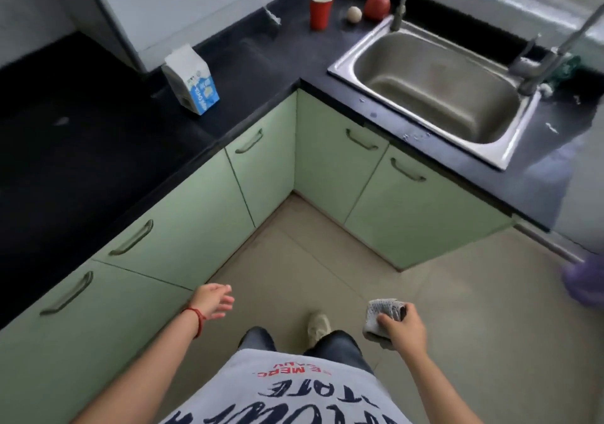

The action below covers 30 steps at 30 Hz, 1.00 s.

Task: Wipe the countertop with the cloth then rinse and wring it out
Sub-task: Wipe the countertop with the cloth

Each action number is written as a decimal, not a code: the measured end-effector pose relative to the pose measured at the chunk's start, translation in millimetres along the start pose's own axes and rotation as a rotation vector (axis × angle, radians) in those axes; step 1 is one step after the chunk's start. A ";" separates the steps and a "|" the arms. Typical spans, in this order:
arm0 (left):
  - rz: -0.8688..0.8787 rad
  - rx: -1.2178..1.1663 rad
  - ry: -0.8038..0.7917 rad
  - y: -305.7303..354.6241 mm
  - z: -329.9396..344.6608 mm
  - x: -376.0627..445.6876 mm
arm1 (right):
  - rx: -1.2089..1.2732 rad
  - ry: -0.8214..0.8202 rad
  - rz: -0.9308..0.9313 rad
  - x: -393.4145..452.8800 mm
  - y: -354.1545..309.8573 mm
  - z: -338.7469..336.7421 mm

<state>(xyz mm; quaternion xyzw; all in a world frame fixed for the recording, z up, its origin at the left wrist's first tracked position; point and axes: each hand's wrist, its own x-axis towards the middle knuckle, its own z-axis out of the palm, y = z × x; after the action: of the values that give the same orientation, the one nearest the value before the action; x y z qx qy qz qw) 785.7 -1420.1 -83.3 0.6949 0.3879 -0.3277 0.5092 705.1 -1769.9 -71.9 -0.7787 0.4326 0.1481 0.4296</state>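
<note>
A folded grey cloth (380, 315) is gripped in my right hand (403, 328), low over the floor at the lower right. My left hand (214, 301) hangs empty with relaxed fingers near the green cabinet fronts, a red string on its wrist. The black L-shaped countertop (98, 149) runs along the left and across the back. A steel sink (346, 63) is set into it at the upper right, with a tap (402, 8) at its far rim and a second tap (552, 54) at its right. Both hands are well below and away from the counter.
On the counter stand a white and blue milk carton (192, 81), a red cup (321, 8), a small pale ball (354, 14) and a red apple (377, 5). Green cabinets (330, 168) form an inner corner. A purple mop (585, 279) leans at the right.
</note>
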 end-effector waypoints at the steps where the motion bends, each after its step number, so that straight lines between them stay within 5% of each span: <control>1: -0.021 -0.047 0.023 -2.9 -1.2 0.0 | -0.032 -0.032 -0.035 12.6 -15.2 -0.7; 12: -0.223 -0.554 0.272 -65.3 -40.5 -17.2 | -0.402 -0.367 -0.379 56.8 -163.1 86.0; 20: -0.265 -0.691 0.383 -68.4 -101.6 -2.1 | -0.460 -0.399 -0.505 37.8 -239.5 171.4; 30: 0.195 -0.442 0.377 43.1 -200.7 8.0 | -0.109 -0.499 -0.658 -17.1 -354.8 227.7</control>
<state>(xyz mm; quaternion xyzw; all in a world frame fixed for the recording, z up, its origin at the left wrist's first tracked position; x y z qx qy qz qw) 839.4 -1233.2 -17.0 0.6497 0.4689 -0.0504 0.5962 1011.4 -1488.0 -3.3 -0.8371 0.0350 0.2098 0.5040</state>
